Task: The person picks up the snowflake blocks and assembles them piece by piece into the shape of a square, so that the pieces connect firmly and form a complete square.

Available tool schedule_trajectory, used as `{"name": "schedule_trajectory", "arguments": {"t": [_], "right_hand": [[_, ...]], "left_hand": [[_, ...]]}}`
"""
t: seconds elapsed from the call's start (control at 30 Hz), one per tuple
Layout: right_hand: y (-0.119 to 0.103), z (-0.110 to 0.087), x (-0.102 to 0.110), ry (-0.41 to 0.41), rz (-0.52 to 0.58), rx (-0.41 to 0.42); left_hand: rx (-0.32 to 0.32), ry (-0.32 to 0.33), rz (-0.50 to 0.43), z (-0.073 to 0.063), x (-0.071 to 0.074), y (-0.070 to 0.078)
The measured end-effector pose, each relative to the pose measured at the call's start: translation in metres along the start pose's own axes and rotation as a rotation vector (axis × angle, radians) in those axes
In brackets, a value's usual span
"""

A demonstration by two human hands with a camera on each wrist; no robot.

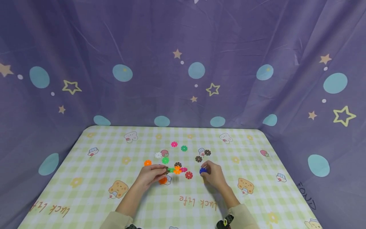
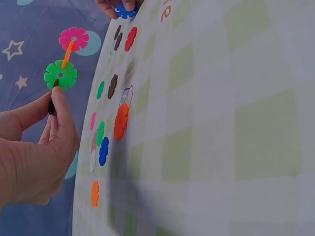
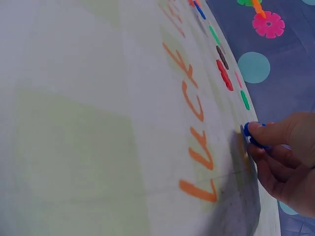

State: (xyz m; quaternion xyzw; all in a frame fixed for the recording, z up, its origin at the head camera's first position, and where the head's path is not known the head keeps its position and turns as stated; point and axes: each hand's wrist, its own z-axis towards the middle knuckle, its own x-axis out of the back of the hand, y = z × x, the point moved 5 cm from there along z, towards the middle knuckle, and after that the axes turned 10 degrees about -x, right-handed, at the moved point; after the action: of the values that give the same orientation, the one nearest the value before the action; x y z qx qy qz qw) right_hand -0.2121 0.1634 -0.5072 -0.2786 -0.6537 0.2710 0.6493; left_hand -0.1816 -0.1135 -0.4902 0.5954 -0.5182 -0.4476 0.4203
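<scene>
My left hand [image 1: 149,175] pinches the dark brown end of a short chain of notched plastic snowflake discs, held above the table. In the left wrist view the chain runs from the brown disc [image 2: 51,106] to a green disc [image 2: 53,73], an orange disc [image 2: 68,54] seen edge-on and a pink disc [image 2: 74,38] at the far end. To its right, my right hand [image 1: 215,175] pinches a blue disc [image 1: 203,170] between thumb and fingers, low over the tabletop. Near the chain's far end lies a loose red disc [image 1: 188,175].
Several loose discs lie around the hands: a pink one [image 1: 174,144], a green one [image 1: 184,148], a white one [image 1: 158,155], a brown one [image 1: 207,152] and an orange one [image 1: 147,163]. The checked tablecloth [image 1: 94,178] reaches a purple curtain [image 1: 160,41] behind.
</scene>
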Motion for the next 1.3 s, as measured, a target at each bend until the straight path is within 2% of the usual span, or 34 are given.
{"name": "schedule_trajectory", "arguments": {"t": [0.37,0.73,0.93,1.17,1.3], "right_hand": [[0.000,-0.004,-0.008,-0.064,0.248,-0.065],[-0.007,-0.007,-0.016,-0.130,0.455,-0.282],[-0.013,-0.009,-0.014,-0.136,0.532,-0.341],[-0.044,-0.027,0.003,-0.158,0.578,-0.357],[-0.050,-0.031,0.007,-0.161,0.610,-0.375]], "left_hand": [[0.011,0.003,0.010,0.002,-0.001,-0.004],[0.000,-0.006,0.006,0.001,-0.002,-0.003],[0.005,-0.002,0.005,0.000,-0.002,-0.003],[0.009,-0.006,0.006,0.001,-0.003,-0.003],[0.010,-0.009,0.016,0.001,-0.005,-0.003]]}}
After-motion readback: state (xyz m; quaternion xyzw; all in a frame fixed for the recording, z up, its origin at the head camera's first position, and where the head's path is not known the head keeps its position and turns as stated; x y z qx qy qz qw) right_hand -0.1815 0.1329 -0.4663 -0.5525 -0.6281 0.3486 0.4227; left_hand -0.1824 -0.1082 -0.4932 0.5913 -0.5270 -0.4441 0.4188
